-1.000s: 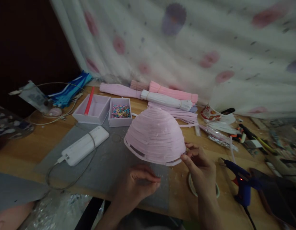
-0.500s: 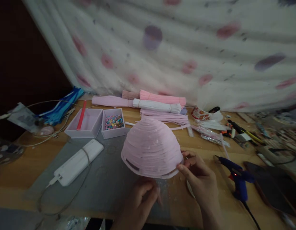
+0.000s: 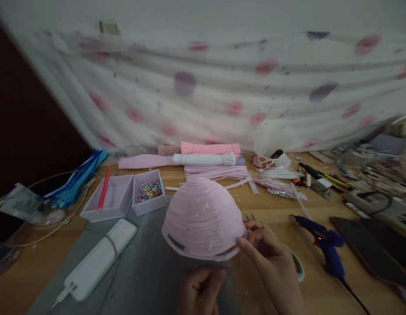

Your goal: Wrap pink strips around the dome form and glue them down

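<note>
Pink dome (image 3: 203, 218): probably light, semi-stiff, easily dented; best held by its rim. Right hand (image 3: 271, 262) pinches rim; left hand (image 3: 203, 291) curled nearby, hold unclear.

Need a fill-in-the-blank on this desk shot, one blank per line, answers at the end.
The dome is held at its rim by the ____ hand.
The red stick leans in the box to the ____ of the beads.
The small light on the glue gun glows ____.
The power bank is coloured ____.

Missing words: right; left; red; white.
</note>
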`<state>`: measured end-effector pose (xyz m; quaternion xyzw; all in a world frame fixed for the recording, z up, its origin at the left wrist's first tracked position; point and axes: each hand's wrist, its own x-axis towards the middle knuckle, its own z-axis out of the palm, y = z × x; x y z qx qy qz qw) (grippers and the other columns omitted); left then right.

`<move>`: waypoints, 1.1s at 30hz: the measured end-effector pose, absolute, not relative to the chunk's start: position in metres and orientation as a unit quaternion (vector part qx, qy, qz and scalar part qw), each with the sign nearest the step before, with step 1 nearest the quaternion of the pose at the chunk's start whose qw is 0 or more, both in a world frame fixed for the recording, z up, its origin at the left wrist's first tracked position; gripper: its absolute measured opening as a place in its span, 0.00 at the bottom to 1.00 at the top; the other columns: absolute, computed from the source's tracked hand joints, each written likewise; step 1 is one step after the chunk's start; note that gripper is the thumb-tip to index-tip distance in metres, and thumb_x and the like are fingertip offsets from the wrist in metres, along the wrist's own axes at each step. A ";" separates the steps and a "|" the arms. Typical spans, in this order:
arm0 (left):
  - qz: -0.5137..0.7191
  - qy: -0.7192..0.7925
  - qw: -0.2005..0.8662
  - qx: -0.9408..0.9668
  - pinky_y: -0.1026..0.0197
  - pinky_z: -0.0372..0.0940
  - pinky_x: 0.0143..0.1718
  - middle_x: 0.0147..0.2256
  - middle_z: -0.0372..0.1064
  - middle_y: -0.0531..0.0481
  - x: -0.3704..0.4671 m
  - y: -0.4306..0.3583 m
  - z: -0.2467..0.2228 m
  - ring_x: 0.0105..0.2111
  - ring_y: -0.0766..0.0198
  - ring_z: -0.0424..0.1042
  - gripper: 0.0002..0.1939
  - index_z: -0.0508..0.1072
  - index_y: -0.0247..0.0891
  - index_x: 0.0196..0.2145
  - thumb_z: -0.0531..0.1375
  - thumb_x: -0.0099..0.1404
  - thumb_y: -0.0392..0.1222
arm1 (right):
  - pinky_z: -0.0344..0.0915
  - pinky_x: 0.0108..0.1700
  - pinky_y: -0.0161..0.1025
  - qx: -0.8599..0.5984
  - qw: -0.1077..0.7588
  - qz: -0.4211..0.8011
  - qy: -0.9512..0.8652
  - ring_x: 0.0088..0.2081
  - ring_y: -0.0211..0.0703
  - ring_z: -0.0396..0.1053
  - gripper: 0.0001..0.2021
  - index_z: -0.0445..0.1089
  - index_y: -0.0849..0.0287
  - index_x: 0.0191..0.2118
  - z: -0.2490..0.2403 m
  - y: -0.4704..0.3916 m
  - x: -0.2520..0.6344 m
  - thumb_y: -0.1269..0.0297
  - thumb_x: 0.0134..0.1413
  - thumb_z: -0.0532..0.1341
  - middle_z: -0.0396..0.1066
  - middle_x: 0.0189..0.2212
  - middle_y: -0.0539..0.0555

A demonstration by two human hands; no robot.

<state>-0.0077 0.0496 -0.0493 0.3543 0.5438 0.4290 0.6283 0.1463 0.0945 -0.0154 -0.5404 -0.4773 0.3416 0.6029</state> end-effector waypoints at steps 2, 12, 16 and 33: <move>0.499 0.543 0.586 0.334 0.63 0.68 0.23 0.18 0.75 0.48 0.002 0.054 -0.049 0.19 0.60 0.74 0.27 0.85 0.40 0.33 0.66 0.53 0.68 | 0.67 0.46 0.43 -0.540 0.600 0.340 -0.484 0.46 0.53 0.70 0.16 0.70 0.55 0.19 -0.016 0.092 0.145 0.55 0.44 0.73 0.72 0.37 0.57; 0.597 0.498 0.560 0.286 0.53 0.71 0.49 0.39 0.82 0.42 0.013 0.062 -0.017 0.45 0.48 0.79 0.21 0.84 0.40 0.37 0.66 0.58 0.60 | 0.68 0.49 0.44 -0.521 0.555 0.313 -0.568 0.50 0.52 0.70 0.13 0.72 0.54 0.23 -0.004 0.081 0.140 0.56 0.51 0.71 0.72 0.42 0.57; 0.603 0.493 0.551 0.299 0.52 0.73 0.46 0.40 0.82 0.40 0.005 0.064 -0.017 0.43 0.48 0.80 0.21 0.83 0.38 0.39 0.66 0.59 0.58 | 0.69 0.48 0.42 -0.509 0.535 0.281 -0.613 0.53 0.50 0.69 0.10 0.73 0.52 0.27 -0.002 0.077 0.138 0.56 0.56 0.68 0.70 0.46 0.55; 0.604 0.432 0.634 0.217 0.47 0.72 0.48 0.45 0.80 0.36 -0.007 0.064 0.001 0.43 0.46 0.81 0.37 0.64 0.38 0.63 0.66 0.61 0.56 | 0.72 0.55 0.48 -0.479 0.502 0.183 -0.697 0.57 0.49 0.67 0.06 0.70 0.52 0.33 -0.006 0.070 0.136 0.68 0.58 0.66 0.65 0.54 0.55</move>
